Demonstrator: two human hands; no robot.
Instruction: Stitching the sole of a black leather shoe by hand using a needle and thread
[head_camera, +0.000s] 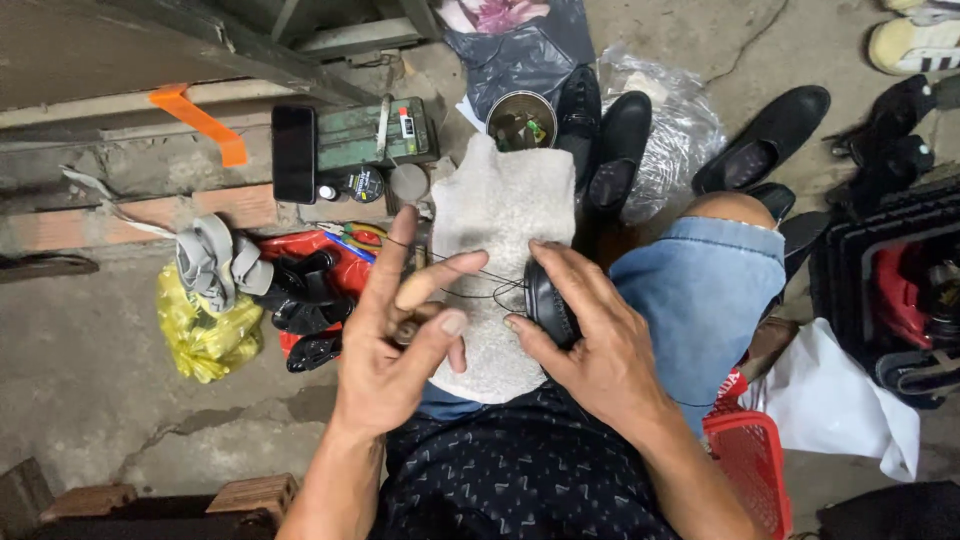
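**A:** Head view. What are the hands doing?

**B:** The right hand (590, 345) has its grip closed around a black shoe (548, 305), pressed onto the white towel (497, 215) across the lap. The left hand (400, 340) pinches a thin thread (470, 272) that runs over to the shoe, its other fingers spread.

**A:** Around them?

**B:** A phone (294, 153) lies on a green box (365, 135) on the ledge. More black shoes (620, 150) sit on the floor, with a yellow bag (200, 335) to the left and a red basket (750, 460) by the right knee.
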